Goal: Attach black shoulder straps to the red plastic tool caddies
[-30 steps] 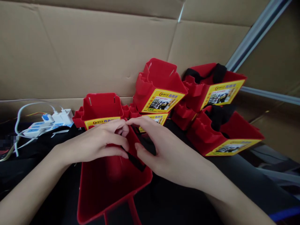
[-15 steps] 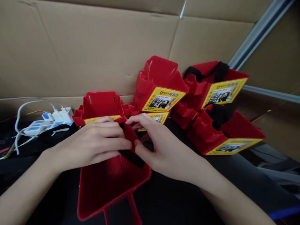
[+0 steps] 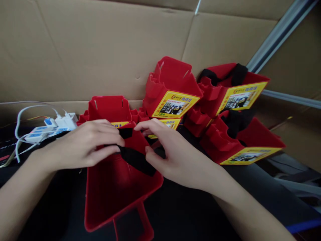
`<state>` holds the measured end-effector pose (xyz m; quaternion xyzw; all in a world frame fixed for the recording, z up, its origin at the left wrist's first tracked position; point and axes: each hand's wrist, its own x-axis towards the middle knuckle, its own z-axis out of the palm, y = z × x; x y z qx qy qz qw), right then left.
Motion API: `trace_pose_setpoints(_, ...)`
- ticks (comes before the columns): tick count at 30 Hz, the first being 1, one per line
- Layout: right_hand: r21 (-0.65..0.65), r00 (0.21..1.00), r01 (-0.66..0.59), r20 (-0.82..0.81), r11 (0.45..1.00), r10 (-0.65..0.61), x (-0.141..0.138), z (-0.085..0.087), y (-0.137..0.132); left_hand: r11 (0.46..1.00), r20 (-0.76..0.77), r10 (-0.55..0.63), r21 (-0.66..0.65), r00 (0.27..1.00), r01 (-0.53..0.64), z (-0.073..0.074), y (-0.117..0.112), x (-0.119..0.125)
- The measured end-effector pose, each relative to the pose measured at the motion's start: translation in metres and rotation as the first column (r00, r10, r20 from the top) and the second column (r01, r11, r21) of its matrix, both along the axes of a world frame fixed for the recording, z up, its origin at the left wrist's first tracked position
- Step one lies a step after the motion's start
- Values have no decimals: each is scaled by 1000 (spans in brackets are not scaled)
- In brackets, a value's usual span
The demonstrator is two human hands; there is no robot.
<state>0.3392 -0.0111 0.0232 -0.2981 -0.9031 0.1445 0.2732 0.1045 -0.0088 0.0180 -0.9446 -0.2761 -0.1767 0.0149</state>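
Black strap (image 3: 137,160) pinched over the red box (image 3: 117,201)

The box sits right before me, mouth facing up, near rim slanting from lower left to upper right. My left hand (image 3: 97,142) pinches the strap, its length sloping down rightward. My right hand (image 3: 170,157) curves at the right rim; whether it grips, I can't tell.

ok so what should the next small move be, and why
I'd probably have the left hand gently pull on the strap: its thumb and fingers pinch it, a length bows loosely inside the box, and the right hand is at the box's side, apparently placed to steady it.
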Motion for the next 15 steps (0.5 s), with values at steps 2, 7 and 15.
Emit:
trace_pose_setpoints(2,-12,1000,-4,-18,1000,3,-1,-1,3,995,-15,85,-57,996,-86,2,2,-7)
trace_pose_setpoints(7,-47,997,-69,-49,996,67,0,-4,18,988,-21,119,-96,993,-120,4,0,-1)
trace_pose_setpoints(15,150,994,-49,100,987,35,-2,-3,8,986,191,166,-43,967,-161,-4,-5,16)
